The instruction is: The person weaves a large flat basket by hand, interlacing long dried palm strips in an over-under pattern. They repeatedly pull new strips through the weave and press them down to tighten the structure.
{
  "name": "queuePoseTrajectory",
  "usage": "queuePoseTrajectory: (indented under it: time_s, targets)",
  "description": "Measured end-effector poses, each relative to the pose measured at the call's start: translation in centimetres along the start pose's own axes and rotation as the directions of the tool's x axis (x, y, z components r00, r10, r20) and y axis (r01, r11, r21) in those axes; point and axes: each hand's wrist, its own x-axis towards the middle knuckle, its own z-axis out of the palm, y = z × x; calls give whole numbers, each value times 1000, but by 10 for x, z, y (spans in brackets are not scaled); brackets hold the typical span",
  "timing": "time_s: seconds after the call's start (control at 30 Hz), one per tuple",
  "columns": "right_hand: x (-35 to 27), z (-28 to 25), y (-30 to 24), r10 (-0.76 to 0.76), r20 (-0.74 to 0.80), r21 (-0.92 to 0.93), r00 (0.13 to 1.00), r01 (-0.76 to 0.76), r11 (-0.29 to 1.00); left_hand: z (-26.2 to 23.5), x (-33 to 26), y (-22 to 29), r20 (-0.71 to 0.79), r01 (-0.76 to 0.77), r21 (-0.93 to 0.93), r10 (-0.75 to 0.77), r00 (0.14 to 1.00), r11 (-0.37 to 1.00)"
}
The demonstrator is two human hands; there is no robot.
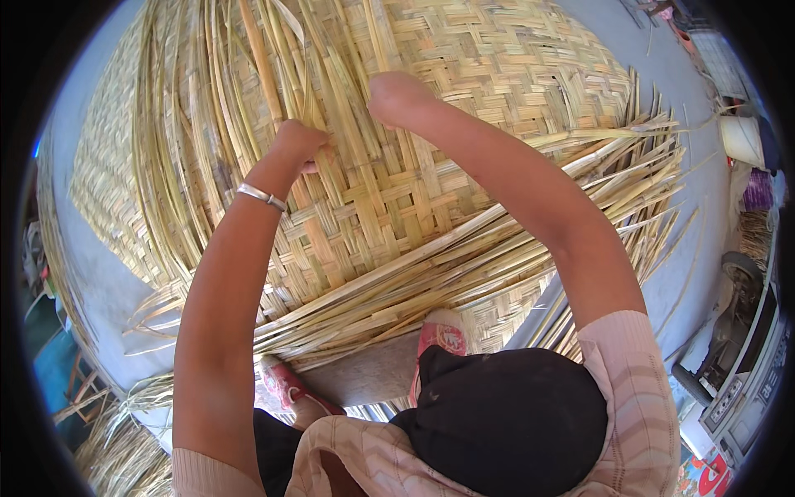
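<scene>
A large woven mat of pale yellow bamboo strips [464, 91] is spread over the grey ground [99, 282], filling most of the view ahead of the person. Both hands are placed on it near its middle, well forward of the body. The left hand [300, 141] is seen pressed into a sheaf of loose, unwoven bamboo strips [207, 124] that fans up and leftward from the woven part; its fingers are curled among the strips, apparently pinching some of them, though which exactly cannot be told. A thin silver bangle [262, 196] is worn on the left wrist. The right hand [396, 95] is laid just beside the left, to its right, with the fingers tucked down into the weave and hidden, so its grip cannot be told. A second bundle of long loose strips [530, 215] is seen running rightward beneath the right forearm. Red patterned slippers [440, 338] are set at the mat's near edge.
</scene>
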Motion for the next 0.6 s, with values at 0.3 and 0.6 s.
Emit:
queuePoseTrajectory:
  time_s: [0.3,0.6]
  targets:
    - [4,3,-10,-37,-78,6,996,38,999,6,-10,11,-129,-74,486,155,979,871]
    - [15,6,2,-48,-150,228,987,82,970,2,-6,8,-166,-52,448,140,976,893]
